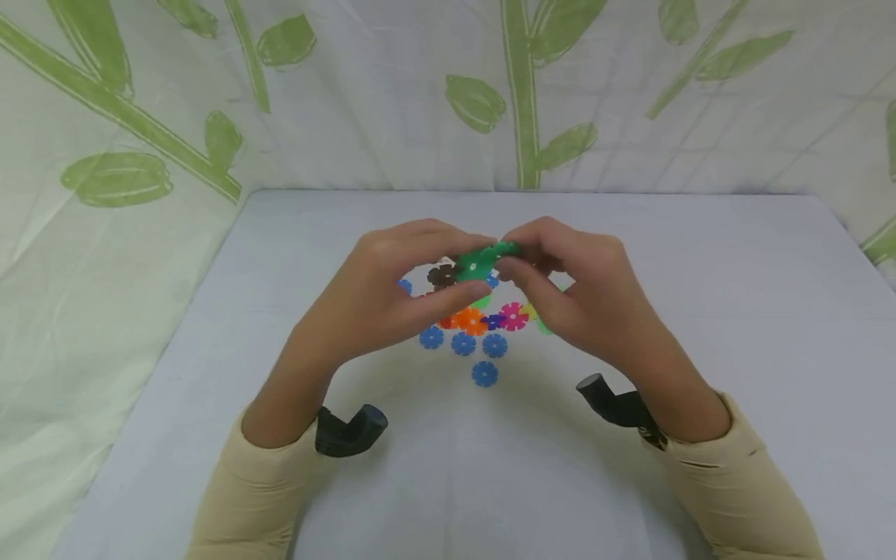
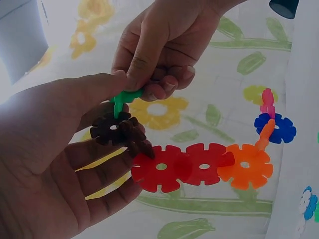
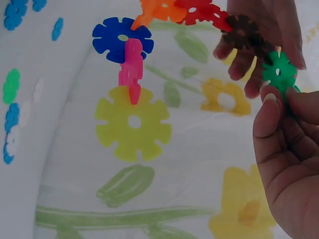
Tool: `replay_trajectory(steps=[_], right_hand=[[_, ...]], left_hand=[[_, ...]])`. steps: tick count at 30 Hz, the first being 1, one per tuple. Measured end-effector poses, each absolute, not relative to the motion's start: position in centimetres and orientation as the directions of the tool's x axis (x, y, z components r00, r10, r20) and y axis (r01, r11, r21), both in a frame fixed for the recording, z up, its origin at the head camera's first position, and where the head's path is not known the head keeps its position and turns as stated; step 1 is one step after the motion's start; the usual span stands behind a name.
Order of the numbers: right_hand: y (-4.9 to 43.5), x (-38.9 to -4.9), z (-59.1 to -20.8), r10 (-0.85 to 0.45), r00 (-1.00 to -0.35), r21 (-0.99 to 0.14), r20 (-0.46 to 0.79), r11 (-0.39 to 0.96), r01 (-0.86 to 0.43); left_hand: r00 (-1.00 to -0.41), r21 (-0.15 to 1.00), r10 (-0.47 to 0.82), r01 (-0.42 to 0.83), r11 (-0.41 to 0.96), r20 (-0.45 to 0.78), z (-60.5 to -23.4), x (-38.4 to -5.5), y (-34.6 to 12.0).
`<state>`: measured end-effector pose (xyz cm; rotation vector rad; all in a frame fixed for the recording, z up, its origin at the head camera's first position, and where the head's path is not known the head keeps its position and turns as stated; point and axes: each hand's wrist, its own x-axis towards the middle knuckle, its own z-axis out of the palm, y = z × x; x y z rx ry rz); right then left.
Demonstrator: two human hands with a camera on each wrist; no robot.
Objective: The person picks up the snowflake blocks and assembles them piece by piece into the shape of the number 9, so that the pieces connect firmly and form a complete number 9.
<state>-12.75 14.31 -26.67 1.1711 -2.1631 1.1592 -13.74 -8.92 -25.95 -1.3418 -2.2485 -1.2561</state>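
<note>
A chain of notched plastic discs hangs between the hands, with dark brown (image 2: 107,130), red (image 2: 158,172), orange (image 2: 251,172), dark blue (image 2: 283,130), pink (image 3: 130,69) and yellow (image 3: 110,127) discs joined by their slots. At its upper end is a green disc (image 1: 472,268). My left hand (image 1: 392,280) pinches this end between thumb and forefinger, its other fingers spread behind the brown discs. My right hand (image 1: 581,272) pinches a green piece (image 2: 132,93) at the same end, thumb against forefinger. The fingertips partly hide where the green pieces meet.
Below the hands, several loose blue discs (image 1: 484,373) lie on the white table (image 1: 448,482). In the right wrist view, a light green disc (image 3: 11,86) and white discs (image 3: 37,90) lie there too. A leaf-patterned cloth (image 1: 392,93) hangs behind the table.
</note>
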Motion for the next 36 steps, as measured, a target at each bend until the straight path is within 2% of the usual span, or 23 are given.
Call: replay_trajectory(steps=[10, 14, 20, 23, 25, 27, 31, 33, 36], right_hand=[[14.1, -12.8, -26.9, -0.486, -0.593, -0.525, 0.642, 0.285, -0.802], [14.3, -13.1, -26.9, -0.491, -0.590, -0.512, 0.641, 0.299, -0.805], [15.8, -14.9, -27.5, -0.480, -0.607, -0.481, 0.633, 0.371, -0.794], [16.3, -16.5, -28.9, -0.491, -0.702, -0.556, 0.516, 0.432, -0.710], [16.1, -17.4, -30.1, -0.525, -0.766, -0.596, 0.372, 0.497, -0.631], [15.6, -18.0, -31.5, -0.577, -0.796, -0.592, 0.182, 0.582, -0.558], [14.0, -18.4, -33.9, -0.654, -0.749, -0.501, -0.108, 0.686, -0.527], [13.4, -18.3, -34.8, -0.658, -0.728, -0.457, -0.192, 0.716, -0.527], [13.1, -18.0, -35.4, -0.649, -0.723, -0.400, -0.237, 0.743, -0.537]], left_hand=[[-0.573, 0.552, 0.498, 0.808, 0.208, 0.651, -26.4, -14.1, -8.4], [-0.589, 0.546, 0.466, 0.803, 0.240, 0.661, -26.4, -14.1, -8.6], [-0.651, 0.587, 0.390, 0.758, 0.284, 0.652, -26.1, -13.9, -9.1], [-0.677, 0.626, 0.364, 0.733, 0.265, 0.639, -25.9, -13.8, -9.3], [-0.688, 0.651, 0.361, 0.721, 0.238, 0.630, -25.9, -13.8, -9.3], [-0.691, 0.672, 0.366, 0.712, 0.202, 0.623, -25.9, -13.8, -9.4], [-0.693, 0.684, 0.381, 0.705, 0.185, 0.612, -26.0, -13.8, -9.4], [-0.695, 0.679, 0.385, 0.706, 0.202, 0.608, -26.0, -13.8, -9.3], [-0.701, 0.679, 0.386, 0.701, 0.218, 0.600, -26.0, -13.8, -9.2]])
